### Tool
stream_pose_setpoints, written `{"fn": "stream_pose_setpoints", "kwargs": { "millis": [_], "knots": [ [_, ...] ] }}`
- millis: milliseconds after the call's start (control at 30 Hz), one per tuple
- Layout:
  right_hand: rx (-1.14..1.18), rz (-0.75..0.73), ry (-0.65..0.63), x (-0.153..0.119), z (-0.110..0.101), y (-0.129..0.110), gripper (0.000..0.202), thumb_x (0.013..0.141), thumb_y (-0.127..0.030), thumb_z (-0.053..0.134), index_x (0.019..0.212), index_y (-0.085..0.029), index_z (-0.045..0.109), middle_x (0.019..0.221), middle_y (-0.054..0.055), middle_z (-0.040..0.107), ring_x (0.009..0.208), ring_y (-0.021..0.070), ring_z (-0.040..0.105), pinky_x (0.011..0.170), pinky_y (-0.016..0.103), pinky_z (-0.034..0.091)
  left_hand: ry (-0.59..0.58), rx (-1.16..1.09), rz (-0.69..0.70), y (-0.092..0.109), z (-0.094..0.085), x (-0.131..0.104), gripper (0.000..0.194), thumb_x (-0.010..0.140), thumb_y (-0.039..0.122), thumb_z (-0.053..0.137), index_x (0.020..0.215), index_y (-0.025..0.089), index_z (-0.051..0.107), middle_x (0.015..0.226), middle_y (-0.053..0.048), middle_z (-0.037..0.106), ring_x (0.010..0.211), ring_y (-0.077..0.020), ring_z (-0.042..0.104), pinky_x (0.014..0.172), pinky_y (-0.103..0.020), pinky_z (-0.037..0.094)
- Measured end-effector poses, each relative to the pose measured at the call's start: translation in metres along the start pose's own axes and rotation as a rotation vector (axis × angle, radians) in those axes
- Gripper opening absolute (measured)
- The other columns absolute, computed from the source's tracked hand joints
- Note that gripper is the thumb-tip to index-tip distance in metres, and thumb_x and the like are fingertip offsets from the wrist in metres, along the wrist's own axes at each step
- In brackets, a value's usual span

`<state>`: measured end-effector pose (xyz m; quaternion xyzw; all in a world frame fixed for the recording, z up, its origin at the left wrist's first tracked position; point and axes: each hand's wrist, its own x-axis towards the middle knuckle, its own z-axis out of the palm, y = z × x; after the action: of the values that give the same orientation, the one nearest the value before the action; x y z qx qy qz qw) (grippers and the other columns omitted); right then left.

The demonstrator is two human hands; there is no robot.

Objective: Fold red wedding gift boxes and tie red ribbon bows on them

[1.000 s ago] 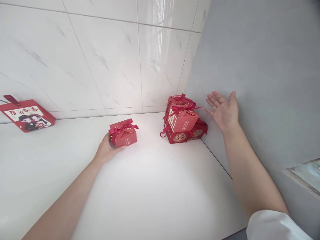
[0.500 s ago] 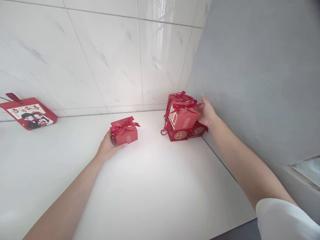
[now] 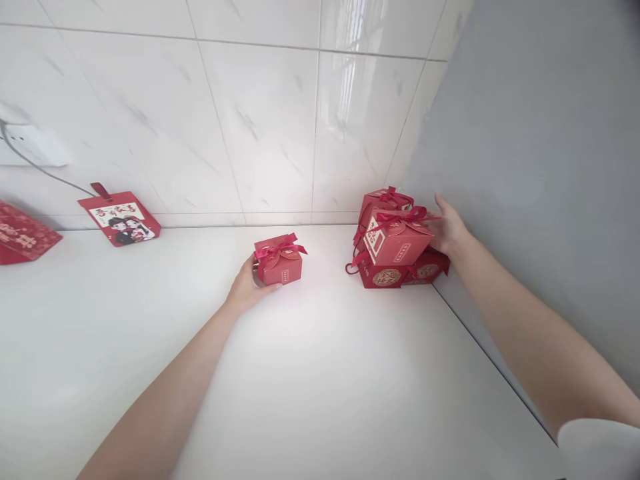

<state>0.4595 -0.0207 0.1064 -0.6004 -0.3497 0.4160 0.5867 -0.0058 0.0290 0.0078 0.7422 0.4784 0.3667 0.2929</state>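
My left hand (image 3: 245, 287) is closed around the near left side of a small red gift box (image 3: 285, 268) with a ribbon bow, low over the white tabletop. My right hand (image 3: 450, 228) is at the right side of a stack of similar boxes, its thumb pointing up and apart; its other fingers are partly hidden behind the top box. That top red gift box (image 3: 403, 245) sits tilted across darker red boxes (image 3: 383, 275) with round gold emblems. Another ribboned box (image 3: 369, 203) stands behind it, against the tiled wall.
Further left along the wall stand a red box with a cartoon couple (image 3: 127, 223) and a red patterned box (image 3: 27, 233). A grey cable (image 3: 50, 175) runs down from a wall socket (image 3: 35, 145). A grey panel (image 3: 540, 173) bounds the white table (image 3: 320, 373) on the right.
The view has turned left, so everything sits further right in the picture, and the patterned box and socket have come in. Both hands stay at the same boxes.
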Motion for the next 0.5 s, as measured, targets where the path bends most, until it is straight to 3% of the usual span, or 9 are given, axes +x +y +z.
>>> {"fn": "stream_pose_setpoints", "kwargs": {
  "millis": [233, 433, 500],
  "knots": [
    [-0.007, 0.125, -0.284, 0.013, 0.007, -0.013, 0.059, 0.088, -0.071, 0.04, 0.095, -0.019, 0.068, 0.09, 0.013, 0.074, 0.092, 0.0274, 0.069, 0.084, 0.039, 0.052, -0.013, -0.056, 0.021, 0.005, -0.001, -0.004, 0.087, 0.065, 0.038, 0.082, 0.139, 0.025, 0.039, 0.135, -0.011, 0.056, 0.122, -0.0293, 0.056, 0.099, -0.045, 0.049],
    [-0.151, 0.232, -0.256, 0.015, 0.018, -0.023, 0.056, 0.09, -0.067, 0.042, 0.088, -0.02, 0.071, 0.081, 0.015, 0.074, 0.079, 0.0311, 0.069, 0.077, 0.046, 0.053, -0.005, -0.07, 0.007, 0.005, -0.002, -0.007, 0.086, 0.064, 0.036, 0.083, 0.138, 0.025, 0.04, 0.135, -0.011, 0.056, 0.121, -0.0299, 0.056, 0.098, -0.044, 0.049],
    [-0.282, 0.067, -0.23, 0.017, 0.017, -0.022, 0.056, 0.089, -0.066, 0.044, 0.081, -0.019, 0.073, 0.076, 0.018, 0.073, 0.072, 0.0346, 0.068, 0.072, 0.052, 0.054, -0.013, -0.082, 0.007, 0.003, -0.002, -0.007, 0.087, 0.064, 0.036, 0.082, 0.139, 0.025, 0.039, 0.135, -0.012, 0.055, 0.121, -0.0296, 0.056, 0.098, -0.044, 0.049]
  ]
}}
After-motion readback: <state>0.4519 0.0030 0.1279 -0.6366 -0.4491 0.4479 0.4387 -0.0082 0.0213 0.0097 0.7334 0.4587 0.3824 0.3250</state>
